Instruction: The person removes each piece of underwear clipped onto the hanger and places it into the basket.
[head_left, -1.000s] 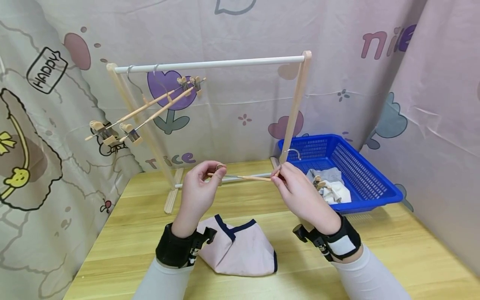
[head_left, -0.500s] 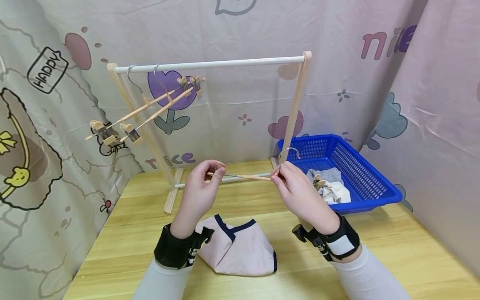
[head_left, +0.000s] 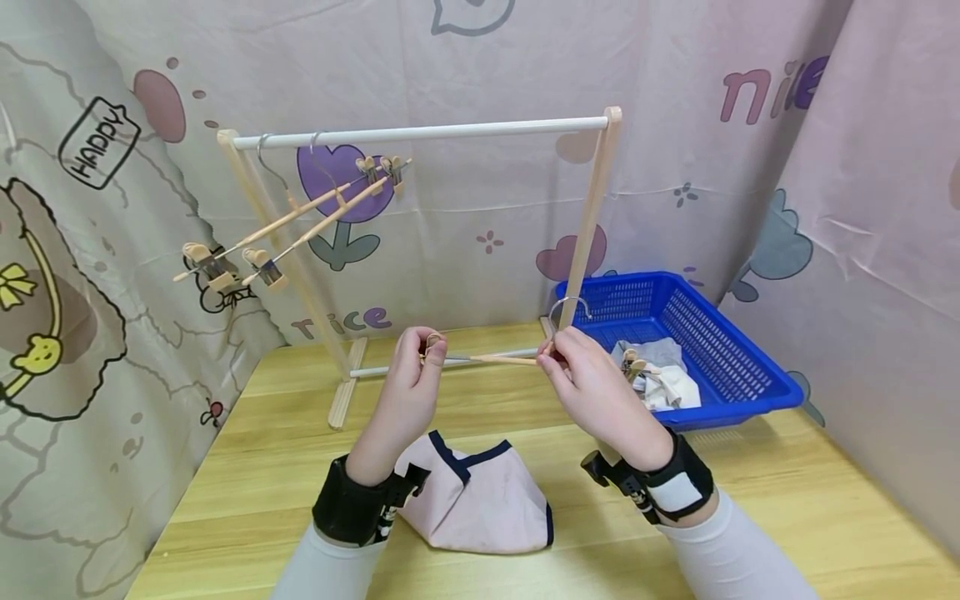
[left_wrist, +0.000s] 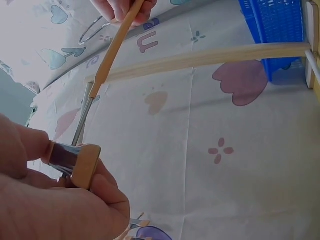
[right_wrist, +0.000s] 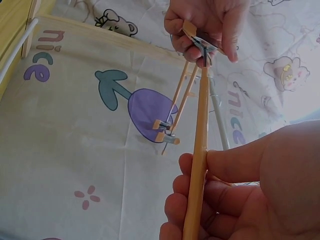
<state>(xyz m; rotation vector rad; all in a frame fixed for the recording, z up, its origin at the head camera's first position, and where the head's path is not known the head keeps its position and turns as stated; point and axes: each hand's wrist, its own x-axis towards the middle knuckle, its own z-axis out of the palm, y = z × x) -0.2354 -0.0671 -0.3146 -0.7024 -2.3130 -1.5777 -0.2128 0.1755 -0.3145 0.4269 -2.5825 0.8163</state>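
Both hands hold a wooden clip hanger (head_left: 504, 360) level above the table, in front of the rack. My left hand (head_left: 408, 379) pinches the clip at its left end between thumb and fingers; the left wrist view shows this wood-and-metal clip (left_wrist: 75, 162) close up on the thin metal rod. The right hand (head_left: 600, 396) grips the wooden bar (right_wrist: 200, 135) near the middle, with the metal hook (head_left: 573, 300) rising above the fingers. In the head view that hand hides the hanger's right end. Below lies a folded pale pink cloth garment (head_left: 491, 508) with navy trim.
A small wooden rack with a white top rail (head_left: 450, 132) stands behind the hands. Two clip hangers (head_left: 303, 215) hang at its left. At the right, a blue plastic basket (head_left: 750, 354) holds grey and white cloths (head_left: 667, 379) and wooden clips (head_left: 633, 362).
The left hand has shifted slightly left and turned more upright, still on the clip. The hanger's hook has swung a little left. The garment and basket stay put.
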